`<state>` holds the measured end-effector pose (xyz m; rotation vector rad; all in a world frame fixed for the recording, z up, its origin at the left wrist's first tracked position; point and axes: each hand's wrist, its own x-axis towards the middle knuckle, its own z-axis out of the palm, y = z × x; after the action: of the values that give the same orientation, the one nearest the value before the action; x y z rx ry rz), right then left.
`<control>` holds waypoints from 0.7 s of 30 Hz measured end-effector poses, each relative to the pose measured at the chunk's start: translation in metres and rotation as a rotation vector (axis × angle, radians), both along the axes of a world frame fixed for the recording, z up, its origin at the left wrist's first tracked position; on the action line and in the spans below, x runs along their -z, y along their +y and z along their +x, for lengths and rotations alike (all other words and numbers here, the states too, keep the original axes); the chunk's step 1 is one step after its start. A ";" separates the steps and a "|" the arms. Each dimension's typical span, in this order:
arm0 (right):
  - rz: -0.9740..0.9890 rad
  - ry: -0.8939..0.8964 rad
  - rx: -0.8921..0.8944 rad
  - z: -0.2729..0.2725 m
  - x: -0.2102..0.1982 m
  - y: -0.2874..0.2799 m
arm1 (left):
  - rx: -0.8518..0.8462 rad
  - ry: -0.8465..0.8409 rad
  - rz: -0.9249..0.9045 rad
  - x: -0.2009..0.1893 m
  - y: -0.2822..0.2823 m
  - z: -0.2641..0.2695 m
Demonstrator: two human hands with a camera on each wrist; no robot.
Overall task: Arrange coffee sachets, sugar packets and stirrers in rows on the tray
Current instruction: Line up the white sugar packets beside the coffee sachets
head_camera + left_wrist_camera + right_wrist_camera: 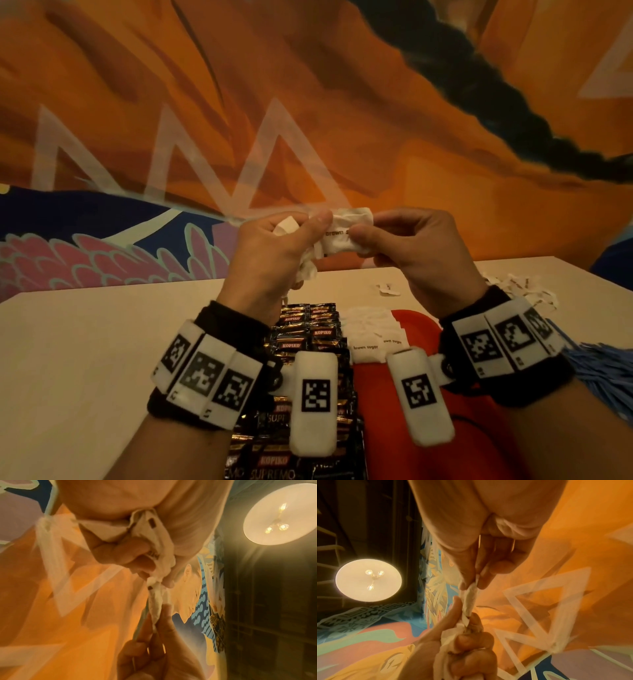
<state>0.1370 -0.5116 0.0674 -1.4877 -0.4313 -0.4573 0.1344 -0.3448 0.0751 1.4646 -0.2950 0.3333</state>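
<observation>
Both hands are raised above the table in the head view. My left hand [294,233] grips a crumpled bunch of white sugar packets [308,270]. My right hand [366,234] pinches the end packet [344,234], printed "brown sugar", stretched between the two hands. In the left wrist view the bunch [150,534] is bundled in curled fingers. The right wrist view shows the thumb and forefinger nipping the packet [471,599]. Below lies a red tray [419,330] with rows of black Kopiko coffee sachets [308,337] and a row of sugar packets [375,334]. Blue stirrers [603,373] lie right of the tray.
A pale table [85,342] carries the tray. Loose white packets [527,293] are scattered at its far right, with a small scrap [388,289] beyond the tray. A painted orange wall [308,102] stands behind the table.
</observation>
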 end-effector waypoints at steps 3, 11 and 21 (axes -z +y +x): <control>-0.036 0.006 0.031 0.000 -0.002 -0.001 | -0.080 -0.049 0.029 0.001 -0.003 -0.001; -0.385 0.376 0.033 0.027 0.034 -0.036 | -0.176 -0.066 0.069 -0.008 0.005 -0.003; -0.717 0.827 0.142 0.049 0.080 -0.068 | -0.147 -0.087 0.084 -0.012 0.008 -0.010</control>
<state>0.1860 -0.5797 -0.0126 -2.2410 0.2065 0.2663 0.1240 -0.3371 0.0870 1.5611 -0.2747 0.5098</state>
